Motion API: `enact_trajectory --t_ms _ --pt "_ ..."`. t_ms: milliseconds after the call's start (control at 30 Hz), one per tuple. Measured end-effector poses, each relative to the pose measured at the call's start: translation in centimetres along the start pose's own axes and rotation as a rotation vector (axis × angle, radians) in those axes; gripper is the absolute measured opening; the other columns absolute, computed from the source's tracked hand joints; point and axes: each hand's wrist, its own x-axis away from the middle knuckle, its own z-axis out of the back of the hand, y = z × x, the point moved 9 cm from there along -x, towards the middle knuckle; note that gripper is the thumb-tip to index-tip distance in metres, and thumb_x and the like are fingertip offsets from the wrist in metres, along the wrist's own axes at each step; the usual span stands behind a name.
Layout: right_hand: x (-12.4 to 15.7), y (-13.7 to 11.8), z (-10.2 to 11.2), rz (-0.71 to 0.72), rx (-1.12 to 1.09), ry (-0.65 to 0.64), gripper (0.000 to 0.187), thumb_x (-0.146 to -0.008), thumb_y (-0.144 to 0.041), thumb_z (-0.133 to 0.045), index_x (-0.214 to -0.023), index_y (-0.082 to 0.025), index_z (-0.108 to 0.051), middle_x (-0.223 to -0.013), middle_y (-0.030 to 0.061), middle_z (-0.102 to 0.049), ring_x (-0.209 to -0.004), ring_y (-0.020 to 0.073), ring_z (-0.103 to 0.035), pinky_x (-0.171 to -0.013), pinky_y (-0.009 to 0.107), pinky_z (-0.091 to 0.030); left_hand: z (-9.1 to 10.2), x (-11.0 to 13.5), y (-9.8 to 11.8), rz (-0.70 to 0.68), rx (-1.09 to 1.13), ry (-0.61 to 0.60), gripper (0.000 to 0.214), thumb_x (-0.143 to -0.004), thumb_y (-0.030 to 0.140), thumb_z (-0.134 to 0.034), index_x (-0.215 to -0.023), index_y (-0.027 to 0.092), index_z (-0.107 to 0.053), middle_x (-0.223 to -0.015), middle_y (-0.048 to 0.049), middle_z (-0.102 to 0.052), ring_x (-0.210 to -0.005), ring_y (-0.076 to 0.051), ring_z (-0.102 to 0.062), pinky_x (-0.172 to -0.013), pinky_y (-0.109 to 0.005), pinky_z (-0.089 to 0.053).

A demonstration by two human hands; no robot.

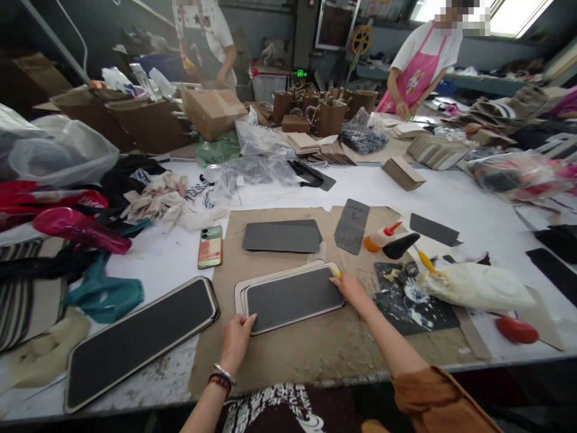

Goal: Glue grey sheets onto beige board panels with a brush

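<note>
A dark grey rounded panel [293, 294] with a beige border lies on top of a short stack of beige-edged panels [241, 294] in front of me. My left hand [237, 341] is closed at its lower left corner, thumb and fingers pinching the edge. At the upper right corner is my right hand [351, 290], fingers closed around a small yellow tool [336, 274], mostly hidden by the hand. Behind the stack lie plain dark grey boards [282, 236]. A longer stack of dark, beige-edged panels [144, 337] rests to the left.
Brown cardboard [270, 367] covers the work spot. On the right are a glue-smeared board [410, 300], a white glue bag [482, 285], an orange bottle [378, 239] and a red oval object [517, 330]. A phone [210, 247] lies left. Two people stand across the table.
</note>
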Motion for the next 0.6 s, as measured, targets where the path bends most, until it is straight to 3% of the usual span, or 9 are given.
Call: enact_trajectory --t_ms 200,333,600 --pt "0.7 0.7 0.3 -0.016 -0.028 0.019 0.023 -0.085 -0.028 -0.049 -0.094 -0.013 -0.064 -0.091 0.0141 -0.066 -0.092 0.0239 -0.06 -0.076 0.028 -0.041 1.0 0.6 0.5 -0.022 0.017 0.09 0.018 -0.072 0.038 -0.05 -0.067 0.02 -0.05 -0.067 -0.0084 -0.059 -0.07 -0.026 -0.057 -0.067 -0.034 -0.038" --pt "1.2 0.7 0.0 -0.009 -0.099 0.014 0.018 -0.082 -0.026 -0.051 -0.083 -0.012 -0.064 -0.077 0.0089 -0.066 -0.076 0.0201 -0.061 -0.065 0.025 -0.04 1.1 0.3 -0.2 0.022 0.12 0.075 0.024 -0.073 0.032 -0.044 -0.081 0.013 -0.057 -0.083 -0.0173 -0.064 -0.082 -0.029 -0.06 -0.076 -0.038 -0.041" --pt "1.9 0.1 -0.2 0.042 -0.281 0.036 0.02 -0.076 -0.033 -0.052 -0.071 -0.014 -0.059 -0.063 0.0035 -0.06 -0.062 0.0168 -0.056 -0.055 0.024 -0.038 2.7 -0.7 -1.2 0.017 0.23 0.077 0.024 -0.073 0.035 -0.045 -0.073 0.016 -0.06 -0.075 -0.0082 -0.067 -0.073 -0.02 -0.06 -0.068 -0.028 -0.043"
